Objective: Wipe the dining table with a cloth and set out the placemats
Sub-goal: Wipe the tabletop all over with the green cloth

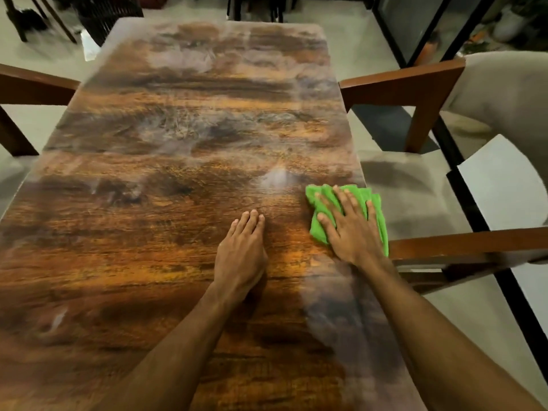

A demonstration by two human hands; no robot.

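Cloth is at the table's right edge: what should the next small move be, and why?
Probably slide the right hand and green cloth forward and left across the table: hazy smears cover its far half, and no placemats are in view.

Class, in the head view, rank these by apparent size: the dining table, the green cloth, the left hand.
1. The dining table, by far the largest.
2. The green cloth and the left hand look about alike; the right hand covers part of the cloth, so I leave them unranked.

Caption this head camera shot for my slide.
The right hand presses a green cloth by the wooden table edge; the left hand rests flat alongside.
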